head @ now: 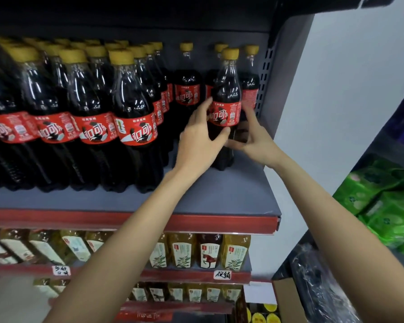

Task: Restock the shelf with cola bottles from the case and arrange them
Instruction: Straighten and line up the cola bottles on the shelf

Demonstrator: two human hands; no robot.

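A cola bottle [225, 94] with a yellow cap and red label stands upright on the grey shelf [231, 194], near its right end. My left hand [197, 141] grips its lower body from the left, thumb across the front below the label. My right hand [252, 138] holds it from the right, fingers reaching behind the label. Several more cola bottles [131, 117] fill the shelf in rows to the left, and three [187, 89] stand behind the held one.
The shelf's right upright [264, 75] is close beside the held bottle. Lower shelves hold yellow and dark tea bottles [233, 250]. An open cardboard case [282, 301] with yellow caps sits at the bottom right. Green packages [387, 206] lie on a rack to the right.
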